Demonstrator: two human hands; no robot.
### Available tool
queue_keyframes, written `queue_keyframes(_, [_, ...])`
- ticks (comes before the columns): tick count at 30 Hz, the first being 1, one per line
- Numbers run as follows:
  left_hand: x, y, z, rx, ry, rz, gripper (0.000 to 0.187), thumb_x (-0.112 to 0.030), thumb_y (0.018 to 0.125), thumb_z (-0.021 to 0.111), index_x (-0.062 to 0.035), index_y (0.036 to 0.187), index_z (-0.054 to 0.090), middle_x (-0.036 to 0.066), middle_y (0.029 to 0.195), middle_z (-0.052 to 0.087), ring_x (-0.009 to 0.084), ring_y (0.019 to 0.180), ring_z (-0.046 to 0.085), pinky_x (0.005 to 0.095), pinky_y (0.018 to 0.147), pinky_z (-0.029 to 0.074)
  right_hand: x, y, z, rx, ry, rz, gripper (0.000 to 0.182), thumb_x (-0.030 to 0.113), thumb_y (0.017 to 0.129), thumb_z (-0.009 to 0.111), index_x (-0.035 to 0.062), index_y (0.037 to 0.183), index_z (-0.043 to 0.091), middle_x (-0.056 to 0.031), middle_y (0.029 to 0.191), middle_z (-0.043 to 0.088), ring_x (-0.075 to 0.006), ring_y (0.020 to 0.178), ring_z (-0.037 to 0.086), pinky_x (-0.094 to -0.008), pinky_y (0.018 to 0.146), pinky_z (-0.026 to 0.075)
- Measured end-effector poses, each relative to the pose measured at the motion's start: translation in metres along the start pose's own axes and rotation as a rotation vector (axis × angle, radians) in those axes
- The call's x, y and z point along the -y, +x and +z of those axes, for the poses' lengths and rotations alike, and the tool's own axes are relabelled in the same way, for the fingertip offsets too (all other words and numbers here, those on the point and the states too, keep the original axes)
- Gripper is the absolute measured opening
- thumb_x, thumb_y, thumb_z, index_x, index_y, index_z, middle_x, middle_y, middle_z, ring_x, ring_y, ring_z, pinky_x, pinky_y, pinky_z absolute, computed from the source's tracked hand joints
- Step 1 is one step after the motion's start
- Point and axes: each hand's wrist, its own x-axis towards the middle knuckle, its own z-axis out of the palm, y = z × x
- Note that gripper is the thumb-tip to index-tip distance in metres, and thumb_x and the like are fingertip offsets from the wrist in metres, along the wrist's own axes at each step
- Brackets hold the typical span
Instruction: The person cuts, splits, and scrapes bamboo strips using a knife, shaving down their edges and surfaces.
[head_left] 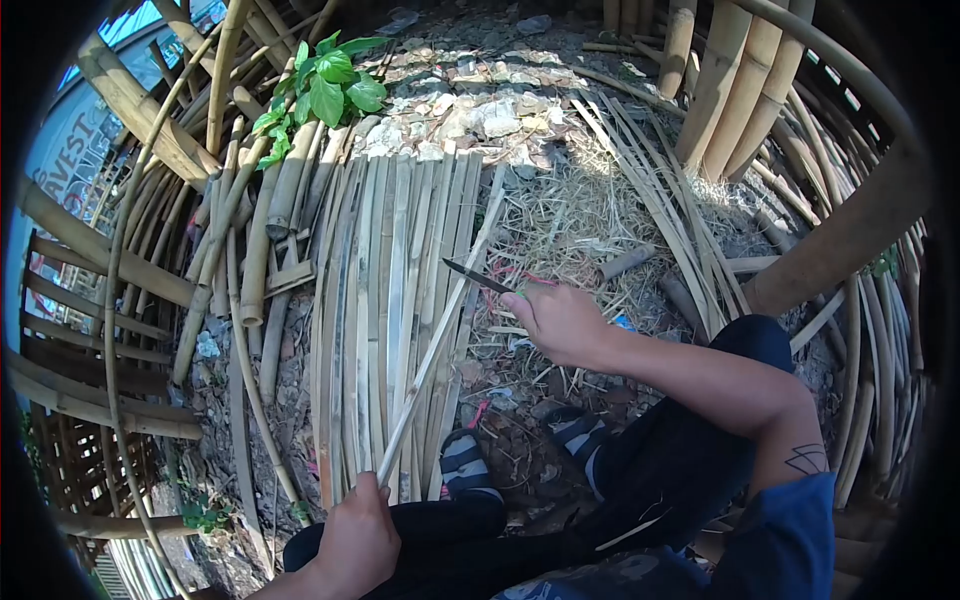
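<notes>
A long, thin bamboo strip runs up and away from my left hand, whose fingers are wrapped round its near end. My right hand is closed on a knife; its dark narrow blade points up and left. In this view the blade tip lies just left of the strip's upper part. Beneath the strip, a row of split bamboo slats lies side by side on the ground, stretching away from me.
Dry shavings cover the ground at centre right. More bamboo strips lie beyond them. Thick bamboo poles stand at upper right, with others stacked at left. A leafy green plant grows at the back. My sandalled foot rests beside the slats.
</notes>
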Motion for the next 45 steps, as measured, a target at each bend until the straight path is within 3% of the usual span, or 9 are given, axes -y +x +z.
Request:
queue_keyframes(5, [-0.001,0.003,0.003,0.04,0.095,0.022,0.013,-0.001,0.095,0.049,0.0054,0.092,0.038,0.029,0.062,0.051,0.0515,0.059,0.057,0.0559,0.053,0.043,0.046,-0.022,0.007,0.211,0.014,-0.191,0.059,0.049,0.102,0.042,-0.0005,0.077,0.063,-0.0185,0.058,0.061,-0.0397,0.055,0.064,-0.0514,0.055,0.053])
queue_keyframes(18, [0.0,-0.006,0.0,0.051,-0.028,0.028,0.012,-0.001,0.095,0.049,0.0051,0.092,0.039,0.03,0.063,0.052,0.0518,0.057,0.055,0.0557,0.051,0.041,-0.064,0.032,-0.005,0.082,-0.379,-0.227,0.062,0.055,0.1,0.041,0.0045,0.07,0.061,-0.015,0.061,0.063,-0.0371,0.058,0.066,-0.0523,0.062,0.052])
queue_keyframes(20, [-0.001,-0.015,0.004,0.046,-0.043,0.017,0.012,-0.001,0.095,0.049,0.0049,0.093,0.039,0.03,0.063,0.052,0.0516,0.058,0.056,0.0556,0.051,0.041,-0.114,0.059,-0.029,0.049,-0.132,0.441,0.071,0.058,0.101,0.036,0.001,0.066,0.059,-0.0176,0.061,0.062,-0.0387,0.063,0.066,-0.0522,0.069,0.052])
queue_keyframes(23, [0.0,-0.033,0.011,-0.314,0.138,0.156,0.012,-0.012,0.102,0.048,-0.0006,0.1,0.05,0.021,0.061,0.054,0.0392,0.049,0.055,0.0436,0.046,0.043,-0.131,0.067,-0.059,0.009,-0.299,0.371,0.076,0.058,0.102,0.03,-0.0032,0.066,0.057,-0.0201,0.064,0.061,-0.0389,0.072,0.067,-0.049,0.075,0.051])
queue_keyframes(28, [0.003,-0.02,0.0,-0.023,-0.031,-0.099,0.011,-0.003,0.096,0.049,0.0031,0.093,0.04,0.03,0.07,0.054,0.0506,0.062,0.057,0.0566,0.055,0.042,-0.067,0.07,-0.056,-0.4,0.235,0.568,0.072,0.053,0.104,0.029,-0.0037,0.068,0.054,-0.0144,0.06,0.051,-0.0253,0.062,0.054,-0.0421,0.066,0.043])
queue_keyframes(30, [0.007,-0.014,0.003,-0.082,-0.003,-0.06,0.012,-0.004,0.097,0.049,0.0032,0.093,0.04,0.03,0.071,0.054,0.0506,0.064,0.057,0.0564,0.057,0.043,-0.033,0.058,-0.055,-0.38,0.284,0.48,0.067,0.051,0.104,0.032,-0.0028,0.069,0.052,-0.0114,0.059,0.047,-0.0228,0.058,0.045,-0.0399,0.062,0.04])
queue_keyframes(32, [0.012,-0.015,0.006,-0.088,0.065,-0.047,0.012,-0.006,0.096,0.05,0.0022,0.093,0.042,0.026,0.073,0.057,0.0441,0.06,0.061,0.0516,0.052,0.05,-0.004,0.042,-0.046,-0.208,0.245,0.17,0.061,0.044,0.105,0.036,-0.0041,0.074,0.06,-0.0237,0.06,0.057,-0.0397,0.061,0.06,-0.0498,0.064,0.045])
queue_keyframes(39, [0.009,-0.019,0.011,-0.073,0.126,-0.005,0.013,-0.007,0.095,0.052,0.0009,0.092,0.043,0.023,0.072,0.058,0.041,0.058,0.061,0.0476,0.049,0.051,0.069,-0.018,-0.019,0.173,0.061,-0.199,0.05,0.043,0.102,0.045,0.0012,0.081,0.062,-0.0174,0.059,0.061,-0.0364,0.05,0.062,-0.0483,0.05,0.049])
queue_keyframes(45, [-0.002,-0.022,0.008,-0.032,0.021,0.012,0.011,-0.002,0.094,0.05,0.0032,0.092,0.041,0.03,0.072,0.053,0.0513,0.063,0.055,0.0572,0.057,0.044,0.029,0.004,-0.014,0.026,-0.11,-0.236,0.052,0.045,0.102,0.044,0.0022,0.08,0.064,-0.0153,0.056,0.061,-0.0349,0.049,0.063,-0.0462,0.047,0.051])
